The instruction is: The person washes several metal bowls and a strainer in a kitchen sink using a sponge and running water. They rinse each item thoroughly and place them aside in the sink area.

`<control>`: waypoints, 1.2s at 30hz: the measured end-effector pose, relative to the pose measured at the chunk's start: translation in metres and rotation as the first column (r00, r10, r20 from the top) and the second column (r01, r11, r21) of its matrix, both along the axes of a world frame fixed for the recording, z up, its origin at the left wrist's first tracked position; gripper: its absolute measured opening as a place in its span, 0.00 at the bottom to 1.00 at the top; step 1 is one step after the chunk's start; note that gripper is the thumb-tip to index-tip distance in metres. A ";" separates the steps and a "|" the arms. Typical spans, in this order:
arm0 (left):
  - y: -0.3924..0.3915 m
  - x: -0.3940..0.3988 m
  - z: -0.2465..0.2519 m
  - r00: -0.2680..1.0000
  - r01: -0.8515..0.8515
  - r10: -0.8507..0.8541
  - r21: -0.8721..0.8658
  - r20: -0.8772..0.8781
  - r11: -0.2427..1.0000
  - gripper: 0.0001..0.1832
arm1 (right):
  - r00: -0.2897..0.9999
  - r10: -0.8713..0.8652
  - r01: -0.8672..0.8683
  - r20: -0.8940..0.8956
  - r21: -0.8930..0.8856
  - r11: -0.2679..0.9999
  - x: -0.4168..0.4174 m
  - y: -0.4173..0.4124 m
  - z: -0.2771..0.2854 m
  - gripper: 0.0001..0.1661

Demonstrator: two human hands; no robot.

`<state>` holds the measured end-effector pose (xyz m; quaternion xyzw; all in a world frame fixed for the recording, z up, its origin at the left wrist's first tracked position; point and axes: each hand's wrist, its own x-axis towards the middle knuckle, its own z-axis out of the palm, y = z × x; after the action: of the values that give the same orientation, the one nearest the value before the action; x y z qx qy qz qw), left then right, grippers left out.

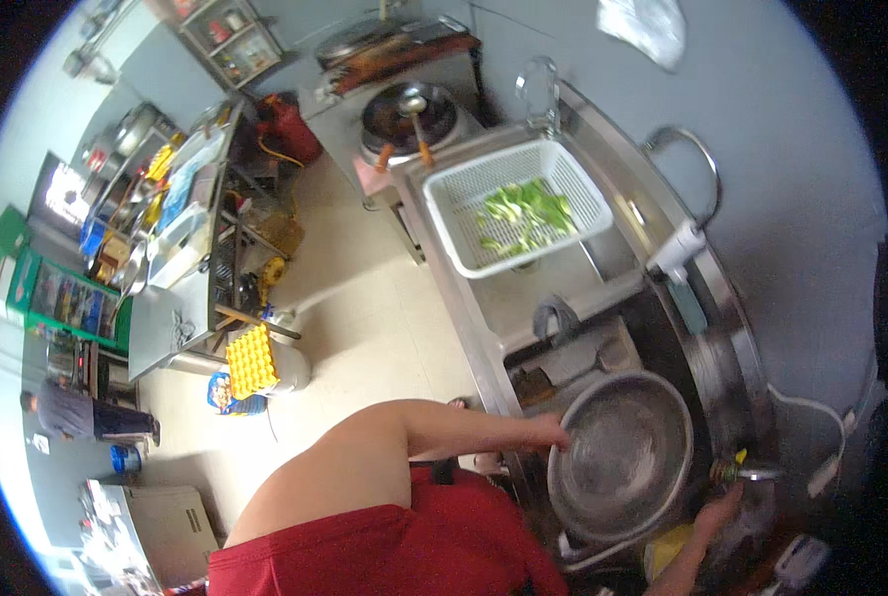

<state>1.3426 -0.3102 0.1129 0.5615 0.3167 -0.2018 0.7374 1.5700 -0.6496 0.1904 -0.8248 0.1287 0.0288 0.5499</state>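
My left hand (553, 432) grips the rim of a large round metal basin (623, 454), which is tilted over the open part of the sink counter. To the right of the basin, my right hand (718, 512) is at a small shiny metal object (758, 474) with green and yellow bits beside it; blur hides whether the fingers hold it. A white perforated plastic basket (444, 223) with cut leafy greens (530, 208) in it rests across the steel sink. Between basket and basin, a grey cloth (553, 319) hangs over the sink's divider.
A curved faucet (701, 171) rises behind the sink. Beyond the basket, a wok (408, 119) with a ladle sits on a stove. Yellow egg trays (252, 363) lie on a bucket on the floor. Another person (71, 413) stands at the far left, near a long worktable (172, 320).
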 end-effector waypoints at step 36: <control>0.503 -0.267 0.130 0.833 -0.477 0.484 -0.097 0.267 0.874 0.24 | 0.422 0.821 -0.444 -0.384 0.702 0.557 -0.221 0.600 0.006 0.14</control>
<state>1.0760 0.1929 0.2427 0.4771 0.3361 0.0678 0.8092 1.3495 -0.0492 0.1961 -0.5604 -0.0277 0.5747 0.5957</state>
